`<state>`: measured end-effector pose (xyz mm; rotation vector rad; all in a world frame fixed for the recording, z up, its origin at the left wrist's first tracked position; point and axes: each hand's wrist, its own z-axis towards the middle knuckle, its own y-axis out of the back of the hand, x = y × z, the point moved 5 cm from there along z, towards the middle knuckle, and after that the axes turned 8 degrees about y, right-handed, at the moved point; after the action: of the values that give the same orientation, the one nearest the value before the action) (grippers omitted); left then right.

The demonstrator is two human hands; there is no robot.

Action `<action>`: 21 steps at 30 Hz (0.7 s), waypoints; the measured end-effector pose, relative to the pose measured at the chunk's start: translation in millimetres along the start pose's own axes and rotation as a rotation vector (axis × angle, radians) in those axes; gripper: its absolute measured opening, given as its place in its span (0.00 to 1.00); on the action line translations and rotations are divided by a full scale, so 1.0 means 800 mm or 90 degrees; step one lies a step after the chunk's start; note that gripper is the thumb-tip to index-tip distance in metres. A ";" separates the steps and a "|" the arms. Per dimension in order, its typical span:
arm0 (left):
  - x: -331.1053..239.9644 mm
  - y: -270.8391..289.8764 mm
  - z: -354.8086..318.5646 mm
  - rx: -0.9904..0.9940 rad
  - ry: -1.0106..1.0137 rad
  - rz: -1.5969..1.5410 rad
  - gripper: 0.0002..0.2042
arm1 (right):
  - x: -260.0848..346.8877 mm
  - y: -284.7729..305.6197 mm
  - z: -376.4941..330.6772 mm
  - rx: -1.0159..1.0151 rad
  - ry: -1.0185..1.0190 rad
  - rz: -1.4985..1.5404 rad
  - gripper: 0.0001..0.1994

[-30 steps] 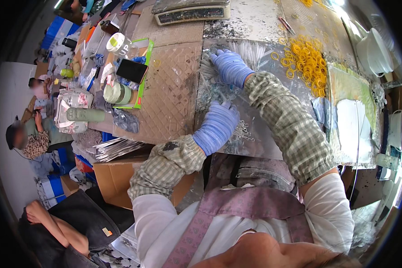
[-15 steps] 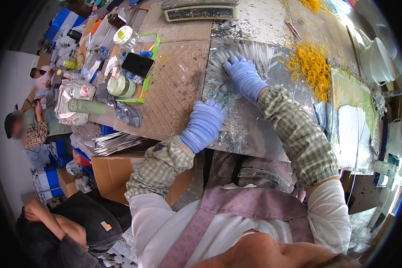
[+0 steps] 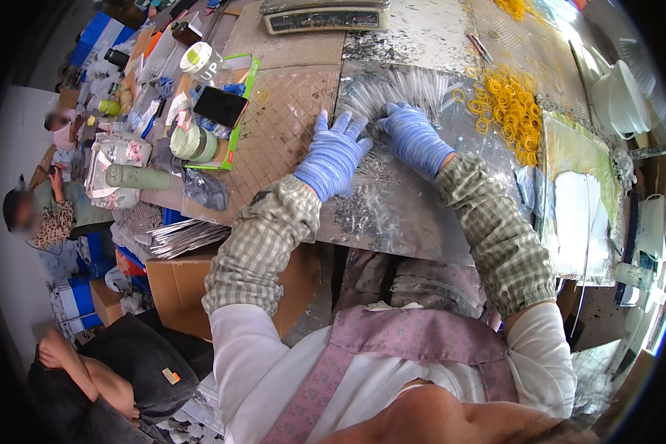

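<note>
my left hand [image 3: 334, 157] has slid up the metal sheet [image 3: 414, 214] from the near edge, fingers spread flat. my right hand [image 3: 414, 137] curls beside it over the clear thin sticks [image 3: 396, 87], its grip hidden; both are now gathering the pile.

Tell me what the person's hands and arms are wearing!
Both the left hand and the right hand wear snug blue knit gloves. Each forearm has a green-and-cream checked sleeve cover, gathered at the wrist. Above those are white sleeves, and a purple patterned apron strap crosses the chest.
</note>
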<state>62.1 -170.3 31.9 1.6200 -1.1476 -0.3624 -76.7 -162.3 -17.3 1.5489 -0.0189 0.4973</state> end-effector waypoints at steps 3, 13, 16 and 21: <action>0.009 -0.013 0.019 0.046 -0.014 -0.067 0.54 | -0.012 0.009 0.008 0.001 -0.117 0.131 0.10; 0.014 -0.016 0.017 0.159 0.027 -0.158 0.54 | -0.016 0.004 0.023 -0.087 -0.118 -0.023 0.14; 0.014 -0.005 0.012 0.051 0.022 -0.038 0.57 | -0.016 0.006 0.023 -0.041 -0.114 -0.003 0.12; 0.015 -0.022 0.035 0.076 0.004 -0.034 0.59 | -0.023 0.002 0.029 0.005 -0.088 0.052 0.11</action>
<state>56.1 -196.6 9.4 1.7582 -1.1407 -0.3285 -86.9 -190.1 -21.0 1.5928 -0.1867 0.4548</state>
